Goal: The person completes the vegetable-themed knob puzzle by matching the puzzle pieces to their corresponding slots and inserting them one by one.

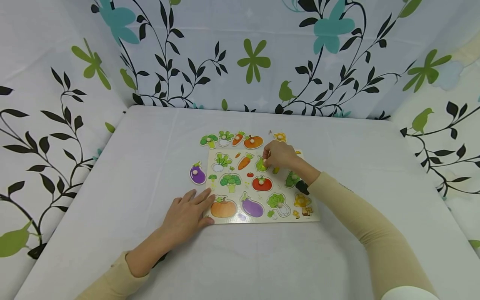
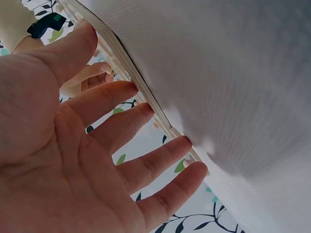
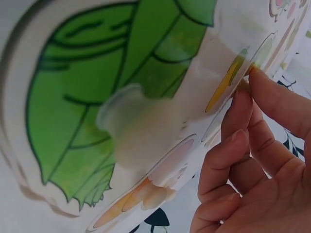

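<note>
A vegetable peg puzzle board lies flat on the white table, its pictures facing up. My right hand reaches over its upper part and pinches a small knob between thumb and finger, at the green pepper-shaped piece. The same pinch shows in the right wrist view, where the fingers partly hide the piece. My left hand rests at the board's left edge, fingers straight and spread. In the left wrist view its fingertips touch along that edge. A tomato piece sits in the board.
Loose pieces lie beyond the board: broccoli, turnip, carrot, pumpkin and mushroom. An eggplant piece lies at the left. A leafy green piece with a knob is close beneath my right wrist.
</note>
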The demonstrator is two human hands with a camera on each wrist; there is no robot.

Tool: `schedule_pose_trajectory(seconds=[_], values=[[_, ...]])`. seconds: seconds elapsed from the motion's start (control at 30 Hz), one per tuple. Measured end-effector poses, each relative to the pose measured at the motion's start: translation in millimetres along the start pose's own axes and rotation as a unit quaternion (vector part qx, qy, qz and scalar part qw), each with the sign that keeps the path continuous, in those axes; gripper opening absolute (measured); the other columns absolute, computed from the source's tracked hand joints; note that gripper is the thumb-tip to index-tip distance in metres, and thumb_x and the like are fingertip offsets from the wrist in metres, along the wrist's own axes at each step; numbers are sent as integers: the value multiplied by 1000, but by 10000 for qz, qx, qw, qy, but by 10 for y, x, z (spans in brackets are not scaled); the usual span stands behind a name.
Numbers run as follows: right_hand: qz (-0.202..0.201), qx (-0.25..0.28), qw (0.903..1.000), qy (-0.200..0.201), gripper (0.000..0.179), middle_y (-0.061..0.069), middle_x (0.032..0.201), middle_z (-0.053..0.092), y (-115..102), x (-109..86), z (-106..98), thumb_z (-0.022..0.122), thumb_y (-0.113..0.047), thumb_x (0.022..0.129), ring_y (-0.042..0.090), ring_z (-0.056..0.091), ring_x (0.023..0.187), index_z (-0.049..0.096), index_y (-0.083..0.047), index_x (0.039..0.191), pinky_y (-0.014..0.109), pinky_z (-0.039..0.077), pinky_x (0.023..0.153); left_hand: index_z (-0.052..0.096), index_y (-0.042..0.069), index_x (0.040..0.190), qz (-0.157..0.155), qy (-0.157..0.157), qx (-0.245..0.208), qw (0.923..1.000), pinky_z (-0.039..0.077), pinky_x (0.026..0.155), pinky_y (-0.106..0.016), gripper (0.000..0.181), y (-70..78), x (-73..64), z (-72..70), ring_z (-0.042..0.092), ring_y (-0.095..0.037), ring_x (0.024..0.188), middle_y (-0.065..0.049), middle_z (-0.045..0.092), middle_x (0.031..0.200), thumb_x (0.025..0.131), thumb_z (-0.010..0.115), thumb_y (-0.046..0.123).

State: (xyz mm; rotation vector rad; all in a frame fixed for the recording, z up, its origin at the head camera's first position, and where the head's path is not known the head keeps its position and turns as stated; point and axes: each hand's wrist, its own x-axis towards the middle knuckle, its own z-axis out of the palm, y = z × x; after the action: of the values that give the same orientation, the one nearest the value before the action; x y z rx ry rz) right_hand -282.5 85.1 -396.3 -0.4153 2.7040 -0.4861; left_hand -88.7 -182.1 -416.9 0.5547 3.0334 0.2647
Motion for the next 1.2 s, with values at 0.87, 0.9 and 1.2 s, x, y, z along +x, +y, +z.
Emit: schedule_pose_trajectory(seconds=[0.87, 0.9, 1.2], values=[[861, 710, 9933, 308, 33, 15, 121, 57, 658, 495, -368, 67, -26, 92, 34, 50, 110, 59, -13, 120, 64, 20, 108, 57, 13, 137, -57, -53, 23, 10000, 45, 92, -56, 63, -12, 0, -1, 47, -45, 130, -8, 50, 148, 83, 74, 41], [854, 705, 9933, 334, 30, 14, 121, 58, 652, 517, -358, 67, -26, 92, 34, 51, 110, 60, -12, 118, 64, 21, 108, 57, 13, 137, -55, -52, 26, 10000, 45, 92, -56, 63, -12, 0, 1, 47, -45, 130, -8, 50, 148, 83, 74, 41], [811, 801, 9926, 414, 17, 14, 119, 59, 599, 607, -312, 62, -20, 96, 30, 49, 102, 62, -7, 106, 50, 37, 99, 57, 13, 137, -58, -67, 4, 10000, 45, 92, -56, 64, -12, 3, 20, 47, -45, 131, -8, 50, 148, 83, 74, 41]])
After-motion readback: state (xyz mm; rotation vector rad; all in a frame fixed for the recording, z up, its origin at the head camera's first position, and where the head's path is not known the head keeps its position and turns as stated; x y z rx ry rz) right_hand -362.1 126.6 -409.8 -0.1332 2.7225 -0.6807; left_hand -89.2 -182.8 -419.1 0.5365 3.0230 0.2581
